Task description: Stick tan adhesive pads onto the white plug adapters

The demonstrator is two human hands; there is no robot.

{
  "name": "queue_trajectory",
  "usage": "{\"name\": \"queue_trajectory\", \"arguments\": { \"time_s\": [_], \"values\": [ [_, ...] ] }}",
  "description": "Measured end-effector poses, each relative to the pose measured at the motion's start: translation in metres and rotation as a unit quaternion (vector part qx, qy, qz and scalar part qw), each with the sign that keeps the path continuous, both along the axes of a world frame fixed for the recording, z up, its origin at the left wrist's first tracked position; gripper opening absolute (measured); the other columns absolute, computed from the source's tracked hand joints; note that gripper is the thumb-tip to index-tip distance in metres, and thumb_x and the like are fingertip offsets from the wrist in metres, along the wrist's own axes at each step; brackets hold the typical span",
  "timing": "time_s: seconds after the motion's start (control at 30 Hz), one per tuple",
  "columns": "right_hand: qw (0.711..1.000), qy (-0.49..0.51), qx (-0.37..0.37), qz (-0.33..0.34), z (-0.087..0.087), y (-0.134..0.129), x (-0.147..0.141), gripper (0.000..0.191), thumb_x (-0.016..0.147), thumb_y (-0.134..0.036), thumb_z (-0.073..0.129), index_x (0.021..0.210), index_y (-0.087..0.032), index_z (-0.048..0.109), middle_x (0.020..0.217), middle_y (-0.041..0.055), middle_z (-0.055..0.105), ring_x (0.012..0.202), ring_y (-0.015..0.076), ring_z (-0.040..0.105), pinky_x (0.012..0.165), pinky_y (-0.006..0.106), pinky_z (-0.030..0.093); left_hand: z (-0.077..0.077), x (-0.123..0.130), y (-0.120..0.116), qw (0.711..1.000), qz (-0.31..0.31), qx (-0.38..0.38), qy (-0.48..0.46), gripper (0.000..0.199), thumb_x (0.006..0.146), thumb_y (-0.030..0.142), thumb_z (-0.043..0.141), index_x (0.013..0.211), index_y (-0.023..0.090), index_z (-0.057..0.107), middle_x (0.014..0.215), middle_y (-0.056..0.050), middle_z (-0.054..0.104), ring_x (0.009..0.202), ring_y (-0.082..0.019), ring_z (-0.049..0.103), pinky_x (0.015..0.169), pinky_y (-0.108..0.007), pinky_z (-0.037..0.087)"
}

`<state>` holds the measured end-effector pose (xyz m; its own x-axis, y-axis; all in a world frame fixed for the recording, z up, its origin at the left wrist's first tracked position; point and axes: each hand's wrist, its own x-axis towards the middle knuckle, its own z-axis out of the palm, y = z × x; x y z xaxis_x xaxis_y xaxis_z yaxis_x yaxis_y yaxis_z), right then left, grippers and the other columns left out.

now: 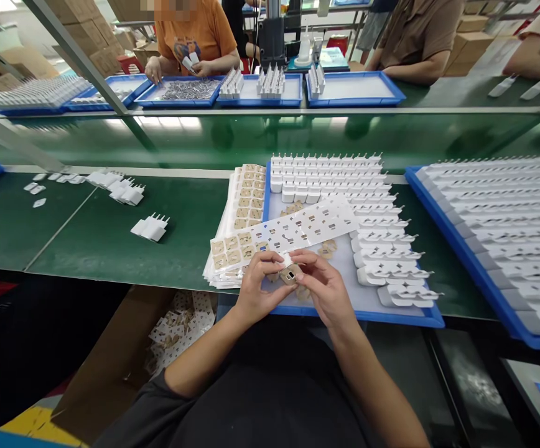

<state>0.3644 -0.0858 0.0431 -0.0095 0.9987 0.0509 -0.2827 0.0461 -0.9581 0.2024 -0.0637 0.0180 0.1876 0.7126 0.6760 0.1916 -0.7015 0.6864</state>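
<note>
Between the fingertips of both hands is a small white plug charger (287,257), its end face turned towards me. A tan sticker (290,274) with a dark port cutout covers that face. My left hand (259,286) grips it from the left; my right hand (326,287) pinches it from the right, its thumb at the sticker's edge. Just beyond the fingers lies a partly used sticker sheet (307,225), tan pieces at its left end and bare backing to the right. It rests across a stack of sticker sheets (250,198) and a blue-rimmed tray (419,320).
Rows of white chargers (330,177) fill the tray's back and right side. Another full tray (473,264) stands at right. Loose chargers (151,228) lie on the green bench at left. Below is a carton (111,348) of sticker scraps. A co-worker in orange (200,31) sits opposite.
</note>
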Motion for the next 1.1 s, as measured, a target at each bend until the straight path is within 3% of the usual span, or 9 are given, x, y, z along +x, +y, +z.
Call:
{"name": "queue_trajectory", "arguments": {
  "time_s": [0.13,0.23,0.33,0.4,0.5,0.63,0.73,0.9,1.1],
  "values": [
    [0.975,-0.193,0.104,-0.038,0.008,0.004,0.012,0.015,0.093,-0.027,0.065,0.105,-0.029,0.072,0.108,0.004,0.072,0.112,0.0239,0.063,0.101,0.043,0.048,0.001,0.0,-0.001,1.0,-0.018,-0.022,-0.003,0.04,0.081,0.023,0.082,0.111,0.023,0.057,0.109,-0.007,0.061,0.102,-0.019,0.063,0.078,-0.031,0.057],
    [0.907,-0.334,0.243,-0.086,0.013,0.003,0.013,0.011,0.092,-0.021,0.064,0.096,-0.029,0.072,0.103,0.0046,0.074,0.109,0.0258,0.064,0.1,0.047,0.049,0.002,0.0,-0.002,0.997,-0.025,-0.076,-0.007,0.036,0.082,0.027,0.081,0.109,0.023,0.057,0.11,-0.007,0.061,0.102,-0.019,0.065,0.073,-0.027,0.058],
    [0.861,-0.372,0.341,-0.06,0.015,-0.003,0.015,0.013,0.091,-0.019,0.065,0.096,-0.03,0.07,0.1,0.0039,0.074,0.099,0.025,0.067,0.089,0.046,0.054,0.003,0.001,-0.003,0.989,-0.03,-0.141,-0.027,0.033,0.085,0.033,0.077,0.11,0.022,0.057,0.111,-0.008,0.063,0.099,-0.018,0.068,0.071,-0.025,0.06],
    [0.878,-0.337,0.333,-0.066,0.015,-0.006,0.019,0.012,0.092,-0.02,0.063,0.097,-0.029,0.067,0.093,0.0031,0.072,0.09,0.0232,0.068,0.082,0.043,0.056,0.003,0.001,-0.004,0.984,-0.023,-0.176,-0.033,0.034,0.085,0.036,0.076,0.11,0.021,0.057,0.11,-0.008,0.064,0.093,-0.017,0.069,0.071,-0.026,0.061],
    [0.889,-0.349,0.236,-0.178,0.009,-0.001,0.032,0.008,0.096,-0.022,0.06,0.101,-0.026,0.065,0.089,0.0031,0.069,0.082,0.0206,0.066,0.076,0.038,0.056,0.006,0.002,-0.006,0.979,-0.006,-0.202,-0.031,0.035,0.082,0.032,0.078,0.109,0.021,0.058,0.108,-0.007,0.068,0.09,-0.017,0.071,0.076,-0.028,0.062],
    [0.796,-0.517,0.215,-0.23,-0.006,0.018,0.049,0.019,0.098,-0.03,0.056,0.11,-0.021,0.068,0.101,0.009,0.072,0.089,0.0246,0.068,0.082,0.042,0.056,0.012,-0.005,-0.003,0.985,0.035,-0.166,-0.024,0.041,0.084,0.025,0.072,0.123,0.024,0.059,0.111,-0.007,0.07,0.091,-0.018,0.071,0.08,-0.032,0.062],
    [0.76,-0.546,0.243,-0.255,-0.019,0.026,0.056,0.021,0.099,-0.03,0.054,0.111,-0.021,0.069,0.11,0.0117,0.07,0.102,0.0278,0.068,0.09,0.045,0.056,0.016,-0.028,0.009,0.988,0.099,-0.117,0.009,0.038,0.09,0.027,0.066,0.127,0.025,0.063,0.116,-0.009,0.071,0.1,-0.022,0.07,0.082,-0.034,0.061],
    [0.777,-0.527,0.274,-0.208,-0.027,0.024,0.058,0.019,0.1,-0.032,0.053,0.108,-0.025,0.068,0.106,0.0091,0.072,0.096,0.0256,0.071,0.083,0.042,0.06,0.011,-0.096,0.039,0.956,0.269,-0.115,0.04,0.035,0.088,0.039,0.069,0.118,0.022,0.067,0.109,-0.008,0.072,0.092,-0.021,0.068,0.084,-0.037,0.059],
    [0.786,-0.507,0.308,-0.174,-0.024,0.025,0.054,0.016,0.1,-0.031,0.053,0.104,-0.027,0.068,0.101,0.0061,0.073,0.095,0.0244,0.074,0.083,0.04,0.062,-0.018,-0.171,0.066,0.899,0.388,-0.191,0.065,0.048,0.08,0.045,0.065,0.117,0.017,0.057,0.11,-0.011,0.069,0.1,-0.026,0.071,0.093,-0.042,0.06]
  ]
}}
